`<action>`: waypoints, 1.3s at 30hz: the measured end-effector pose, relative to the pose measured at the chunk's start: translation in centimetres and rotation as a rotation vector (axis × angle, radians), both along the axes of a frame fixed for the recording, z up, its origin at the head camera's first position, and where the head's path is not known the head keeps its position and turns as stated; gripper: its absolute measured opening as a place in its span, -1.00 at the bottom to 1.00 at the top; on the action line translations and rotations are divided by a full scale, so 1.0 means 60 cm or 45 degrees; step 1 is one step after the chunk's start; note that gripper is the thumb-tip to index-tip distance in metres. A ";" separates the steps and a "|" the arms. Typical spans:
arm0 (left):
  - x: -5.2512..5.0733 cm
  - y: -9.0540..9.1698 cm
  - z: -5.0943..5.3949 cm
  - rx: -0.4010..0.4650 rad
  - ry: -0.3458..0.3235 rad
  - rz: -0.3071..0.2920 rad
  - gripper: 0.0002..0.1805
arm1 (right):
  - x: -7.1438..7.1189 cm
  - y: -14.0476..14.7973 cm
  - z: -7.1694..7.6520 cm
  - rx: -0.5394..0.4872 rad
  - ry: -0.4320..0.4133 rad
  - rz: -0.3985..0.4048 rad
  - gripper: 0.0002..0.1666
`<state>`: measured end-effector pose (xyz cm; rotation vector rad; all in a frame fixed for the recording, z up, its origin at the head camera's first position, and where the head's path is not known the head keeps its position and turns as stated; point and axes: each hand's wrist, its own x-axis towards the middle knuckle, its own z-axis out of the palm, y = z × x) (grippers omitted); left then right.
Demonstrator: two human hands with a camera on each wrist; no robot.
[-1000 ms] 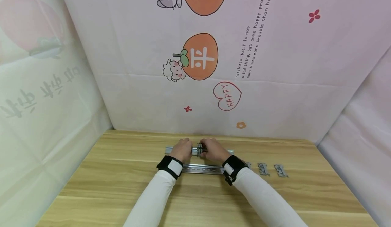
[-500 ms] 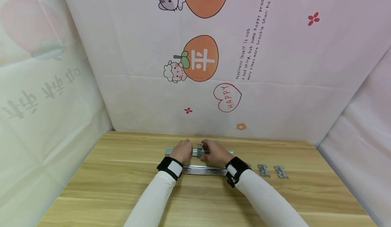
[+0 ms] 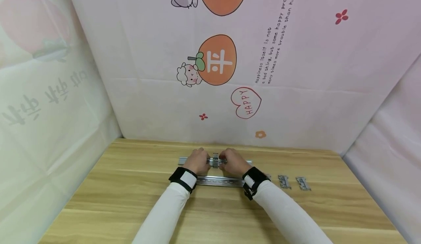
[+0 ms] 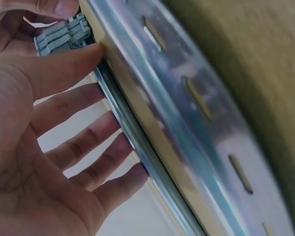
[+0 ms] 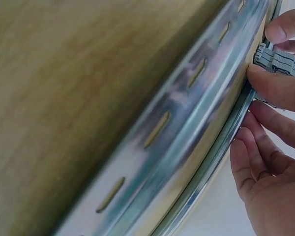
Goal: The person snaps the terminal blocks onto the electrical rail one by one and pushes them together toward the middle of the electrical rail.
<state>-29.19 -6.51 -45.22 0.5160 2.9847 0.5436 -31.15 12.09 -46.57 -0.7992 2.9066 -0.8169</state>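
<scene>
Several gray blks [image 3: 215,160] sit crosswise on far rail [image 3: 182,161], axis L-R, L hand [image 3: 198,161] & R hand [image 3: 232,162] pinching rail alongside.

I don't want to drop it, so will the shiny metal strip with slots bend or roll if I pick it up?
The metal strip probably stays stiff, being metal and ridged lengthwise. It likely won't roll, lying flat on the table. Its shiny surface may feel slippery.
</scene>
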 end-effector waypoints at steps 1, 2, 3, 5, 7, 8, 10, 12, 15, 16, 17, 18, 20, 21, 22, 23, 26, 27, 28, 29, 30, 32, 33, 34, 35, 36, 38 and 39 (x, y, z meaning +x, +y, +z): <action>-0.001 0.002 0.001 -0.005 0.013 -0.005 -0.80 | -0.001 0.000 0.001 0.000 0.005 0.005 -0.70; 0.000 0.004 0.002 -0.006 0.019 -0.005 -0.78 | -0.002 0.000 0.002 -0.001 0.008 0.007 -0.72; 0.000 0.005 0.004 -0.005 0.025 -0.003 -0.77 | -0.003 -0.001 0.004 0.000 0.011 0.010 -0.72; 0.000 0.009 0.006 -0.013 0.038 0.006 -0.75 | -0.005 -0.002 0.005 0.005 0.023 0.017 -0.72; 0.001 0.012 0.007 -0.009 0.037 0.028 -0.71 | -0.007 -0.003 0.007 0.005 0.033 0.033 -0.73; 0.001 0.013 0.006 -0.007 0.034 0.037 -0.70 | -0.007 -0.003 0.008 0.001 0.038 0.037 -0.73; -0.001 0.014 0.005 -0.008 0.037 0.049 -0.67 | -0.010 -0.003 0.009 -0.006 0.050 0.052 -0.76; -0.003 0.015 0.005 0.006 0.035 0.059 -0.67 | -0.012 -0.003 0.010 -0.004 0.065 0.065 -0.79; -0.005 0.017 0.004 0.009 0.031 0.068 -0.67 | -0.013 -0.004 0.012 0.013 0.082 0.073 -0.83; -0.005 0.018 0.005 0.009 0.029 0.072 -0.67 | -0.013 -0.004 0.013 0.020 0.085 0.075 -0.84; -0.005 0.018 0.005 0.007 0.027 0.074 -0.67 | -0.013 -0.005 0.014 0.023 0.086 0.073 -0.85; -0.006 0.018 0.005 0.004 0.026 0.076 -0.67 | -0.013 -0.005 0.015 0.022 0.089 0.074 -0.86; -0.005 0.018 0.006 0.004 0.019 0.080 -0.67 | -0.012 -0.005 0.016 0.017 0.085 0.074 -0.86; -0.005 0.018 0.006 0.004 0.015 0.082 -0.67 | -0.012 -0.006 0.016 0.013 0.083 0.072 -0.86; -0.005 0.018 0.006 0.006 0.010 0.084 -0.67 | -0.012 -0.006 0.016 0.012 0.078 0.067 -0.85; -0.004 0.018 0.007 0.007 0.006 0.085 -0.67 | -0.011 -0.007 0.015 0.009 0.070 0.062 -0.85; -0.001 0.018 0.007 0.011 -0.002 0.085 -0.68 | -0.011 -0.007 0.012 0.008 0.044 0.043 -0.83; 0.000 0.018 0.006 0.012 -0.004 0.082 -0.68 | -0.010 -0.007 0.011 0.010 0.033 0.035 -0.83; 0.001 0.018 0.005 0.013 -0.003 0.077 -0.68 | -0.010 -0.007 0.010 0.014 0.027 0.029 -0.83; 0.002 0.018 0.004 0.016 -0.004 0.072 -0.69 | -0.010 -0.006 0.008 0.018 0.025 0.032 -0.83; 0.002 0.017 0.002 0.017 -0.001 0.065 -0.69 | -0.009 -0.005 0.007 0.019 0.023 0.034 -0.84; 0.003 0.015 -0.001 0.017 0.006 0.046 -0.69 | -0.008 -0.002 0.004 0.032 0.026 0.045 -0.86; 0.003 0.012 -0.003 0.015 0.012 0.039 -0.69 | -0.007 0.000 0.003 0.041 0.032 0.050 -0.87; 0.004 0.010 -0.005 0.011 0.020 0.034 -0.69 | -0.005 0.003 0.002 0.047 0.035 0.051 -0.88; 0.004 0.006 -0.006 0.013 0.024 0.034 -0.68 | -0.005 0.006 0.002 0.053 0.037 0.052 -0.89; 0.004 0.002 -0.007 0.007 0.030 0.037 -0.67 | -0.003 0.010 0.001 0.058 0.039 0.044 -0.88; 0.005 -0.007 -0.009 0.003 0.034 0.053 -0.66 | 0.000 0.019 0.001 0.072 0.036 0.018 -0.84; 0.005 -0.012 -0.010 -0.001 0.037 0.063 -0.66 | 0.002 0.026 0.001 0.081 0.032 0.002 -0.81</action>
